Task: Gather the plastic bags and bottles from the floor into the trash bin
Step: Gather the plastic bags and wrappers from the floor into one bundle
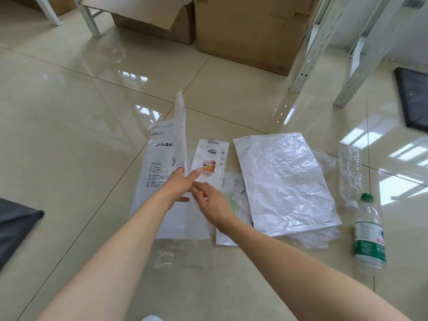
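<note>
Translucent plastic bags lie spread on the glossy tiled floor. The left hand pinches the edge of the long printed bag, whose far flap stands lifted off the tiles. The right hand hovers just beside it with fingers loosely spread, gripping nothing, above a small packet bag. To the right lies a large crinkled bag, and beyond it a clear crushed bottle and a green-labelled bottle, both on their sides. Cardboard boxes stand behind. No trash bin is in view.
</note>
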